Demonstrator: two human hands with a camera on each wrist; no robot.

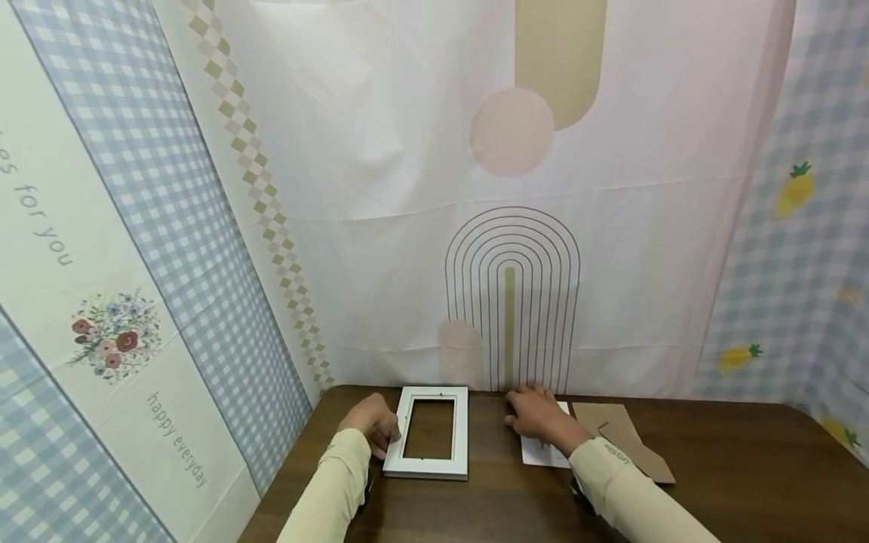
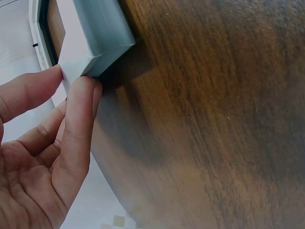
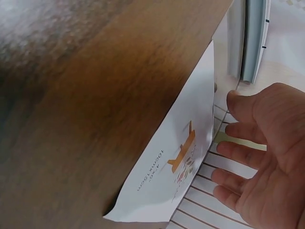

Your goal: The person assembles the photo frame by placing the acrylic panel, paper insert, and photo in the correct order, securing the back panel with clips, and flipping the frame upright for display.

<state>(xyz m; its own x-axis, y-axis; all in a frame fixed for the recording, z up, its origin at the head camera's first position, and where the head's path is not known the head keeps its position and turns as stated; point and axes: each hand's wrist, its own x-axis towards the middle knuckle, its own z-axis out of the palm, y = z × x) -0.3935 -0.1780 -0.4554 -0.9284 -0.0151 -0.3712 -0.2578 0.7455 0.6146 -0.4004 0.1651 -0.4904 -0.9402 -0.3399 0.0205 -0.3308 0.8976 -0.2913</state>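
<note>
A white picture frame [image 1: 460, 434] lies on the brown table at the middle, its opening showing bare wood. My left hand [image 1: 372, 424] is at its left edge. In the left wrist view, thumb and fingers of the left hand [image 2: 59, 148] pinch the frame [image 2: 71, 55] at a corner. My right hand [image 1: 538, 415] is over a white paper insert [image 1: 543, 454], right of the frame. The right wrist view shows this hand [image 3: 271, 157] with fingers loosely extended and nothing held. Printed on the insert [image 3: 162, 176] are a small picture and size text.
A brown backing board [image 1: 641, 449] with a stand leg lies right of the insert, partly behind the right forearm. The wooden table [image 1: 733, 467] ends at a white patterned cloth [image 1: 380, 302] at the back. Checked cloths hang at both sides.
</note>
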